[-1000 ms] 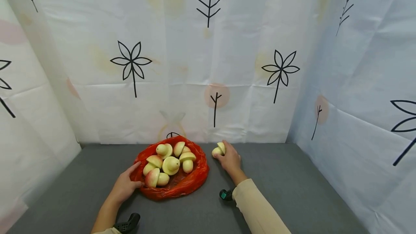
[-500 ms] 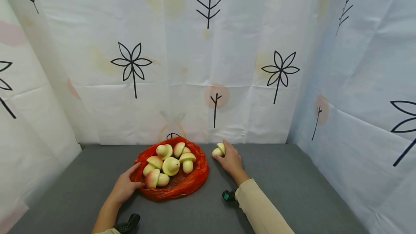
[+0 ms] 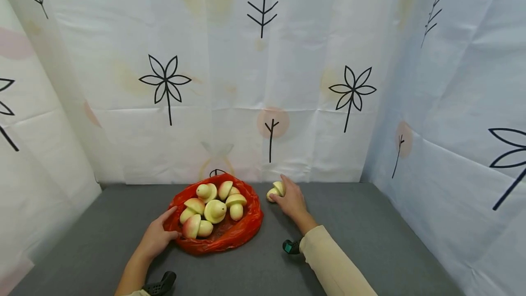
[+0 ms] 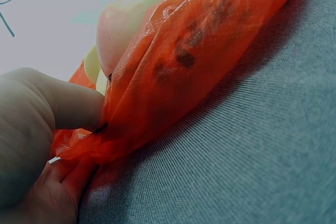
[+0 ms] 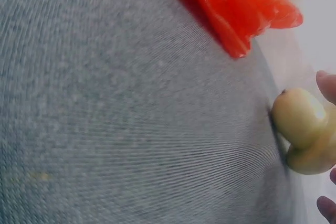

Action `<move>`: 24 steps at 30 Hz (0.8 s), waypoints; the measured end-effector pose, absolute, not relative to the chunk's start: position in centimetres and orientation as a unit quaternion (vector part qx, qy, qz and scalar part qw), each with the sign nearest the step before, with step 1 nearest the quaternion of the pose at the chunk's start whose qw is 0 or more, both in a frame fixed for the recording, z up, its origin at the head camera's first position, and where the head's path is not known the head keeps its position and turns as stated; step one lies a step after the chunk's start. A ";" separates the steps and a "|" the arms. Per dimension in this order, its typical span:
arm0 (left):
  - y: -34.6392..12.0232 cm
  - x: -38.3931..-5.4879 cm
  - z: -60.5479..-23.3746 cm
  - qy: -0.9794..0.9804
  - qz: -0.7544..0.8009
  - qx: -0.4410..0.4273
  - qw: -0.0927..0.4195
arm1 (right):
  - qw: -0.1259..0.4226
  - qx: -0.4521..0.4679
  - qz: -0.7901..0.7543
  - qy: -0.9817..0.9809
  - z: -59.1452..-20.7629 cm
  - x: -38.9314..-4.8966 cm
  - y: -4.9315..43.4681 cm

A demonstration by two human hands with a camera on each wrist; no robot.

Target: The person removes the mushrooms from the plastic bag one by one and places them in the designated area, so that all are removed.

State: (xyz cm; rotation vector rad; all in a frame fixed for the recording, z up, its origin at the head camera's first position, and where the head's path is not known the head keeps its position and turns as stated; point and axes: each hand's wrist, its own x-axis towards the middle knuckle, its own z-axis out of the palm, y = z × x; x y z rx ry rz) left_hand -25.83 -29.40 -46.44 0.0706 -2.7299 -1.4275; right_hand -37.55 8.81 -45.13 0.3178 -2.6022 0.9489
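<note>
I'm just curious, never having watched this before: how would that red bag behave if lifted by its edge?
The red bag would probably flop and sag, since its wall looks thin and wrinkled. It may feel slick, judging by its glossy highlights. The rounded mushroom-shaped pieces inside look loose, so they would likely roll together.

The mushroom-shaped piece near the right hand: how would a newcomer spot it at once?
On the grey table, find the round red bag, then look just to its right, near the table's far edge. There, beside the person's right hand, sits the pale yellow-green mushroom-shaped piece. Unlike its lookalikes, it lies outside the bag.
</note>
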 end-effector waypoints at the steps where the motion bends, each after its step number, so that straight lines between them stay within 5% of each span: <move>1: -29.4 -25.8 -46.4 -0.886 -0.463 0.022 0.031 | 0.174 0.113 0.337 -0.918 -45.0 -37.6 8.8; 24: -29.3 -25.7 -46.2 -0.887 -0.461 0.019 0.024 | 0.202 0.193 0.375 -0.884 -42.7 -35.2 6.4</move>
